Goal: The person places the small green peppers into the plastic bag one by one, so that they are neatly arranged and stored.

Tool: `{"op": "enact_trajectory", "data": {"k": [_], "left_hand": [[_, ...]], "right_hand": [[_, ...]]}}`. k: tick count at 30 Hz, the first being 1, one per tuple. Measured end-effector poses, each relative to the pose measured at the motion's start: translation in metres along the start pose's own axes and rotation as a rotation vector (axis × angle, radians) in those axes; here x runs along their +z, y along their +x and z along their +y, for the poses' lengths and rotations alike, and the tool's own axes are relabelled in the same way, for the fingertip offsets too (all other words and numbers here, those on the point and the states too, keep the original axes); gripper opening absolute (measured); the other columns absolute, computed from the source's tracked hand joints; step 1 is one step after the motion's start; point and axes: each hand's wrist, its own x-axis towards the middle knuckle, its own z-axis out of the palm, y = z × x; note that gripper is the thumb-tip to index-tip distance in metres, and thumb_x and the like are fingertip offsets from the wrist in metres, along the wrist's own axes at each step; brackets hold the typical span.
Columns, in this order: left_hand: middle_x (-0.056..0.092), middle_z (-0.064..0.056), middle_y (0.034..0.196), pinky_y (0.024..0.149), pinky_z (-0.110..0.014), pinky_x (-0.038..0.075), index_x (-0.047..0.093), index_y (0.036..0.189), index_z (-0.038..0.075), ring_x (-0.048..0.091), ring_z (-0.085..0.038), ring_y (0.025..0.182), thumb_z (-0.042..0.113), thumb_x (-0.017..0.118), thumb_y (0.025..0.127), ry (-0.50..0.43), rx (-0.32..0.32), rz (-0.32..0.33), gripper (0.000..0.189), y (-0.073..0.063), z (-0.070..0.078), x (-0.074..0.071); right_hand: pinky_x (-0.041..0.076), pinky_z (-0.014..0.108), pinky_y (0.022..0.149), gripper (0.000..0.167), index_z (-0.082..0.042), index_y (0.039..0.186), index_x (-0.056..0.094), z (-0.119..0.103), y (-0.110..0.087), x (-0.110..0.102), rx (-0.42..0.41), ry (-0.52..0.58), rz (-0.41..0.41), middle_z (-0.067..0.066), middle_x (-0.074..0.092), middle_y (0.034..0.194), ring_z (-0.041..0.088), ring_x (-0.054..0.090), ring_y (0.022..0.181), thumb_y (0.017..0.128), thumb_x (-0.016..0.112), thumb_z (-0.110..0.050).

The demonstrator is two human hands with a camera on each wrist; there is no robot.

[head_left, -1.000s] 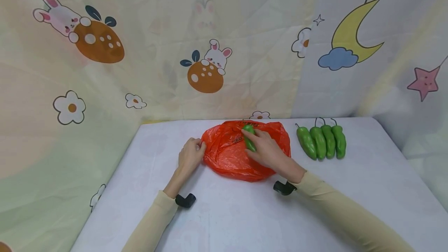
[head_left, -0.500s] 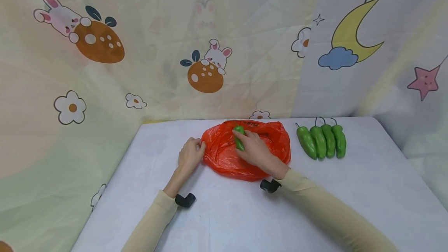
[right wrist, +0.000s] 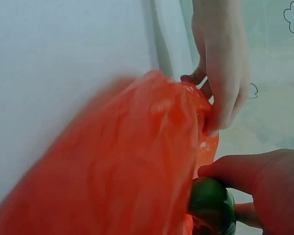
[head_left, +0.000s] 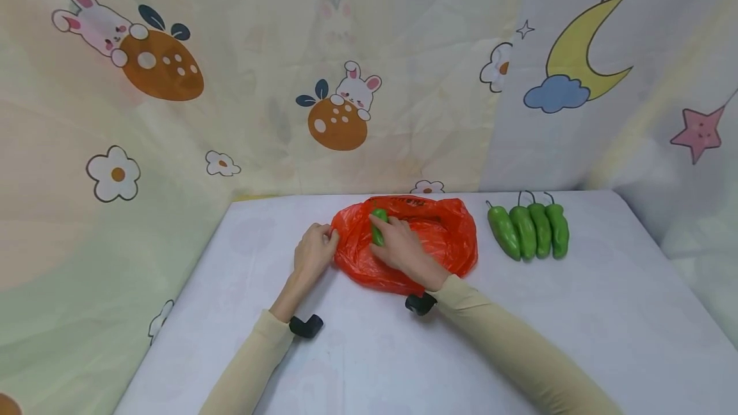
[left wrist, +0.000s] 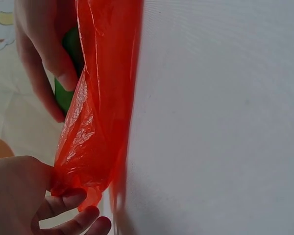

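A red plastic bag [head_left: 398, 277] lies on the table with its mouth spread open. My left hand [head_left: 313, 253] pinches the bag's left edge between thumb and fingers; the left wrist view shows the bag film [left wrist: 100, 112] stretched up from that pinch. Over the left part of the bag's mouth, my right hand [head_left: 403, 248] grips a green pepper [head_left: 378, 226] between thumb and fingers. In the right wrist view the pepper's rounded end [right wrist: 211, 203] sits by the bag's rim, partly behind the red film.
Several green peppers [head_left: 524, 232] lie side by side on the white table [head_left: 357, 364], right of the bag. A printed cloth backdrop [head_left: 426, 82] rises behind the table's back edge. A small black device [head_left: 307, 326] is worn at the left wrist, another [head_left: 420, 303] at the right.
My right hand has moved left across the bag's mouth, carrying the green pepper toward my left hand. The left hand keeps its pinch on the bag's edge.
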Motion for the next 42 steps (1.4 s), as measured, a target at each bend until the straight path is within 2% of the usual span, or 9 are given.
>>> {"op": "enact_trajectory", "data": {"k": [10, 19, 25, 38, 42], "left_hand": [[0.06, -0.008, 0.092, 0.059, -0.031, 0.041, 0.063, 0.078, 0.013, 0.054, -0.023, 0.077, 0.03, 0.051, 0.098, 0.018, 0.001, 0.003, 0.029, 0.002, -0.001, 0.001], [0.061, -0.008, 0.093, 0.061, -0.032, 0.042, 0.063, 0.078, 0.013, 0.054, -0.023, 0.078, 0.031, 0.051, 0.098, 0.025, 0.002, 0.0, 0.029, 0.002, -0.001, 0.002], [0.062, -0.008, 0.093, 0.061, -0.032, 0.043, 0.063, 0.077, 0.014, 0.055, -0.023, 0.079, 0.031, 0.05, 0.098, 0.023, 0.005, 0.003, 0.03, 0.002, -0.002, 0.003], [0.061, -0.009, 0.093, 0.063, -0.033, 0.043, 0.064, 0.077, 0.013, 0.055, -0.023, 0.08, 0.031, 0.051, 0.098, 0.028, 0.002, 0.001, 0.03, 0.002, -0.003, 0.002], [0.061, -0.009, 0.091, 0.062, -0.032, 0.043, 0.063, 0.077, 0.013, 0.054, -0.023, 0.079, 0.031, 0.051, 0.098, 0.027, 0.006, -0.002, 0.03, 0.002, -0.003, 0.003]], "right_hand": [[0.048, 0.056, 0.102, 0.076, -0.026, 0.156, 0.036, -0.014, 0.007, 0.013, 0.038, 0.019, -0.014, 0.014, 0.049, 0.144, 0.033, 0.048, 0.126, 0.09, 0.073, -0.033], [0.038, 0.064, 0.109, 0.074, -0.028, 0.155, 0.037, -0.017, 0.011, 0.022, 0.061, 0.0, -0.01, 0.015, 0.049, 0.145, 0.037, 0.043, 0.134, 0.091, 0.071, -0.037], [0.032, 0.064, 0.113, 0.075, -0.029, 0.156, 0.035, -0.017, 0.013, 0.03, 0.075, -0.04, -0.013, 0.016, 0.045, 0.15, 0.04, 0.038, 0.14, 0.091, 0.071, -0.039], [0.029, 0.063, 0.116, 0.079, -0.031, 0.157, 0.032, -0.02, 0.011, 0.031, 0.09, -0.05, -0.042, 0.02, 0.035, 0.158, 0.046, 0.027, 0.148, 0.09, 0.073, -0.04], [0.033, 0.063, 0.113, 0.079, -0.031, 0.157, 0.032, -0.019, 0.01, 0.027, 0.085, -0.06, -0.055, 0.022, 0.033, 0.158, 0.047, 0.029, 0.147, 0.09, 0.072, -0.042]]}}
